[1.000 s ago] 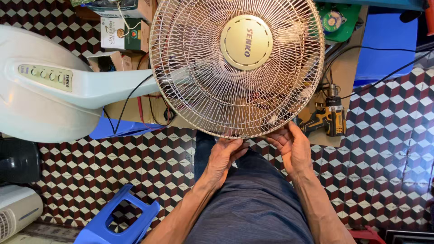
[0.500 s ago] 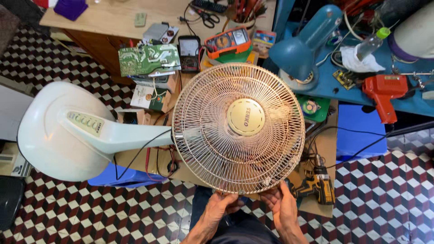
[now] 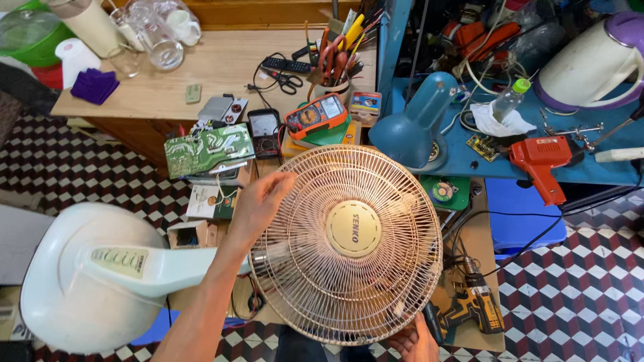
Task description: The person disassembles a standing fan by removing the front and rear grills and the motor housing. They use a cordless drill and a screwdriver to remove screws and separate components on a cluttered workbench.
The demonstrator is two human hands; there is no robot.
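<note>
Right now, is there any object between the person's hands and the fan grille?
Nothing visible stands between them. The left hand already lies on the upper left rim of the fan grille, and the right hand touches its bottom edge. The yellow drill lies just beside the right hand, not between.
</note>
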